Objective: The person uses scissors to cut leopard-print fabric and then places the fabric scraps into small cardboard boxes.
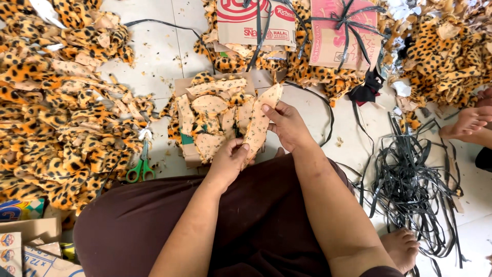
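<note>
Holding one long leopard-print fabric piece (260, 123) over the lap, the left hand (229, 160) pinches its bottom and the right hand (286, 123) pinches its top. A small stack of cut pieces (212, 110) lies just ahead; big leopard fabric heaps (56, 118) seem left.

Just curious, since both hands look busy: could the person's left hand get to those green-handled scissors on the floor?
Probably yes. The green-handled scissors lie on open floor beside the left hand, nothing covering them, but it would first have to release the cut fabric piece.
</note>
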